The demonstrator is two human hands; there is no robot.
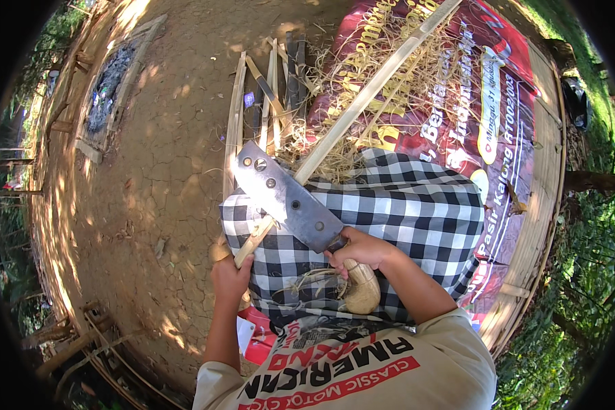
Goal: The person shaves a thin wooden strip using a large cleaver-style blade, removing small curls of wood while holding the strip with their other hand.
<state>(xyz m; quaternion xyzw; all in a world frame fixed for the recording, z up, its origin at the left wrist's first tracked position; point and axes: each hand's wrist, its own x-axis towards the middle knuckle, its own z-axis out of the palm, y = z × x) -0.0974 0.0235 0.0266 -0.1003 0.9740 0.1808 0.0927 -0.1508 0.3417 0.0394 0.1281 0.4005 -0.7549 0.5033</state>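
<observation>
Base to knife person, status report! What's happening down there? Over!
Left grip: closed on wood strip, near end. Right grip: closed on big knife, where blade meets handle. Blade crosses over strip. No obstacle seen; loose shavings beyond.

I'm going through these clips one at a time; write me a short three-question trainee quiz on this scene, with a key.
1. Which hand grips the near end of the long bamboo strip?
2. True or false: where they cross, the broad-bladed knife lies beneath the strip.
3. Which pattern does the large cloth show? A) stripes B) black-and-white checks C) dots

Key:
1. The left hand; the right hand holds the knife.
2. False: the knife lies over the strip.
3. B
</observation>
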